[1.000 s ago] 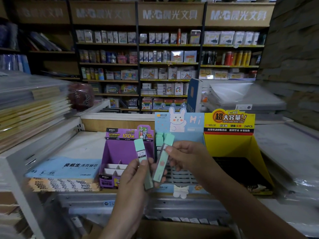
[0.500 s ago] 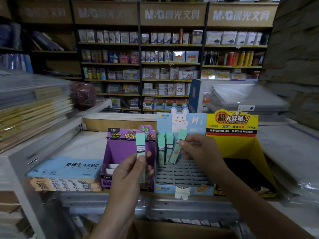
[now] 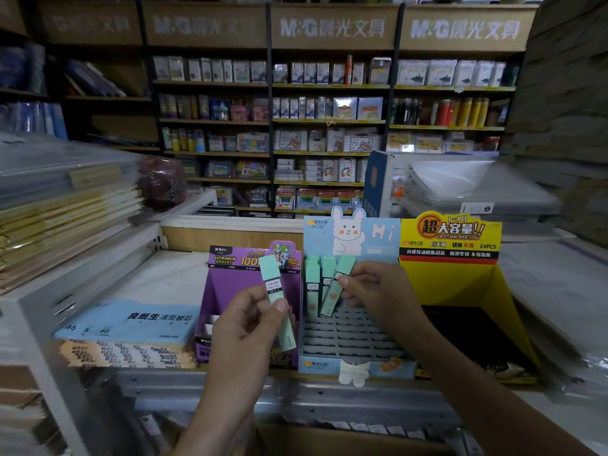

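Moved since one second ago: right hand [image 3: 378, 292] carries its slim mint-green plastic lead case [image 3: 334, 291] away from the left hand [image 3: 245, 327], toward 1 o'clock, into the pale-blue cardboard display box [image 3: 352, 363]. Right fingers pinch this case. It is tilted, lower end at the grey slot grid [image 3: 345, 334], with two upright mint-green cases [image 3: 312, 284] just beside it at 9 o'clock. Left hand grips a second mint-green lead case [image 3: 274, 287] in front of the purple cardboard box [image 3: 227, 291].
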Motion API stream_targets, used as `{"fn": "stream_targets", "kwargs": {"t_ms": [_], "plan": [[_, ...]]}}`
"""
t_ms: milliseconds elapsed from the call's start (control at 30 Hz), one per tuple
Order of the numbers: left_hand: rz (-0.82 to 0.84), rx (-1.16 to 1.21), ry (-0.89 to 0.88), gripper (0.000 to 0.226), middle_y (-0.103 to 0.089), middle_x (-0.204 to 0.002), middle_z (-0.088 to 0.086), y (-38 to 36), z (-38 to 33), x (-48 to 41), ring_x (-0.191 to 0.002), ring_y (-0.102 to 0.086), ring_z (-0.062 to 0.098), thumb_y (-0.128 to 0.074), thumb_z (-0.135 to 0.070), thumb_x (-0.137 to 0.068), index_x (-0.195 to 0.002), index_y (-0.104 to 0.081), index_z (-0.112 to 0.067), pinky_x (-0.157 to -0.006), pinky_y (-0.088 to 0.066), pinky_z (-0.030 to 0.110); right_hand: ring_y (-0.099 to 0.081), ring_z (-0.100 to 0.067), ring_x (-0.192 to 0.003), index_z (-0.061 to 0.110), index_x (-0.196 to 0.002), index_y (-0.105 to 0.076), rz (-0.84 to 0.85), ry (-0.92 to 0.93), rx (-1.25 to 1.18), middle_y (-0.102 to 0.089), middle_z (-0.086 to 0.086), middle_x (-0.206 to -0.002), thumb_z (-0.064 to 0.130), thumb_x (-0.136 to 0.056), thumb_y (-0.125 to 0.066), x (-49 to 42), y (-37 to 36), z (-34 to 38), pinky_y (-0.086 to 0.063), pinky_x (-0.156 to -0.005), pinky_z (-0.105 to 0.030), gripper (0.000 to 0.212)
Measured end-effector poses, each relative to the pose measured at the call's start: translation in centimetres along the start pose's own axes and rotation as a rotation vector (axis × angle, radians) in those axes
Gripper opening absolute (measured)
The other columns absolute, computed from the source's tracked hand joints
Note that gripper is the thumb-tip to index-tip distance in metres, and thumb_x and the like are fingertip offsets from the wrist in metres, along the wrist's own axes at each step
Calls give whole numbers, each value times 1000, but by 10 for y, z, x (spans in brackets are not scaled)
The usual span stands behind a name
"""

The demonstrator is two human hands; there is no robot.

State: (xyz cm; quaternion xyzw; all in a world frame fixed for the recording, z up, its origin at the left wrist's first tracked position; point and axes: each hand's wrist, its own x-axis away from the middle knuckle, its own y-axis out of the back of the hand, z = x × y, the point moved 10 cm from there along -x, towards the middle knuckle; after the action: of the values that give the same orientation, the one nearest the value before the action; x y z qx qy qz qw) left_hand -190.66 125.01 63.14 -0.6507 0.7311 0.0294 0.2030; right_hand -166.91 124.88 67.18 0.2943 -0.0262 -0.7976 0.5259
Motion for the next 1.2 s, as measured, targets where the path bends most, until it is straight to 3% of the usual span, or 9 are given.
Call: {"fn": "stream_targets", "kwargs": {"t_ms": [100, 200, 467, 667, 800, 900, 1067, 1133, 1200], "plan": [[19, -20, -16, 8, -71, -79, 4, -2, -4, -1, -77, -68, 13, -69, -19, -92, -99, -73, -19, -66, -54, 20, -71, -10, -62, 26, -76, -70, 26, 33, 80, -73, 4, -64, 10, -90, -72, -1, -5, 1, -59, -59, -24, 22], [29, -33, -44, 6, -63, -70, -4, -3, -7, -2, -67, -61, 8, -70, -17, -92, -97, -71, -14, -60, -51, 16, -70, -11, -62, 17, -75, -69, 57, 61, 184, -70, 1, -64, 13, -92, -70, -1, -10, 3, -61, -64, -35, 18], [42, -72, -75, 6, -68, -75, 0, -6, -9, -6, -71, -66, 9, -70, -13, -92, -93, -72, -19, -62, -55, 21, -68, -28, -76, 3, -80, -62, 140, 107, 391, -68, -14, -72, 23, -99, -60, 6, -26, 16, -55, -72, -45, 28], [64, -107, -94, 5, -65, -73, -1, -12, -14, -13, -64, -65, 11, -68, -10, -93, -91, -71, -13, -54, -53, 20, -64, -27, -71, 1, -82, -64, 130, 122, 485, -68, -13, -73, 26, -100, -59, 8, -29, 16, -53, -71, -42, 31], [73, -160, -99, 5, -69, -80, 13, -18, -19, -21, -66, -68, 15, -67, -11, -95, -96, -69, -6, -59, -58, 30, -59, -19, -62, 6, -77, -67, 99, 157, 474, -65, -5, -65, 29, -99, -61, 13, -25, 20, -53, -68, -40, 32], [91, -198, -83, 5, -70, -83, 12, -25, -18, -26, -69, -71, 19, -68, -13, -95, -94, -68, -8, -62, -59, 39, -62, -8, -63, 18, -89, -74, 40, 185, 452, -68, 6, -67, 35, -97, -63, 22, -13, 24, -55, -66, -35, 22], [111, -313, -180, 9, -67, -80, 5, -34, -23, -35, -74, -62, 18, -72, -12, -92, -87, -67, -18, -71, -51, 29, -59, -14, -55, 14, -75, -67, -135, 251, 424, -63, 0, -60, 18, -93, -66, 44, 39, 30, -52, -55, -38, 19], [104, -359, -199, 11, -66, -79, 4, -35, -23, -39, -81, -64, 23, -74, -12, -90, -90, -66, -19, -75, -50, 34, -63, -8, -63, 19, -78, -70, -197, 237, 397, -68, 7, -68, 17, -90, -70, 54, 64, 26, -54, -57, -31, 12], [104, -435, -218, 13, -68, -79, -3, -36, -22, -41, -81, -65, 16, -76, -15, -89, -86, -66, -22, -73, -49, 32, -65, 1, -75, 25, -86, -74, -217, 198, 409, -69, 18, -78, 16, -88, -73, 64, 82, 17, -51, -61, -17, 9]]}}
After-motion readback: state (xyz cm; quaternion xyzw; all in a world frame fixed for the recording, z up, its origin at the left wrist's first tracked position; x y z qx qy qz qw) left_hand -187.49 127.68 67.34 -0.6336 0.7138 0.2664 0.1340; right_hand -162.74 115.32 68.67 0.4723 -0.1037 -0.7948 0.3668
